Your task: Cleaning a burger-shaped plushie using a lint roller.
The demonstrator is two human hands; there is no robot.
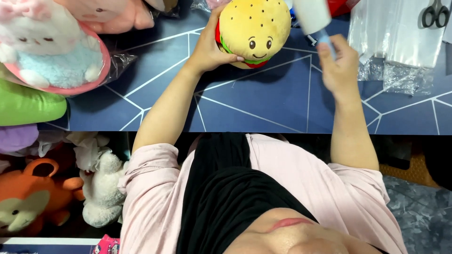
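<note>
Holding burger plush [254, 30] — left hand [209, 47] grip wrapped narrow | right hand [336, 66] grip closed on lint roller [313, 16]

My right hand [340, 63] motion-blurred, fingers indistinct around blue handle of lint roller [313, 16]; roller's top cut by frame edge. My left palm hidden behind burger plush [254, 30]. Scissors [435, 14] at table's [263, 103] far right corner cut off by frame. Pink plush [113, 14] at far edge cropped.
</note>
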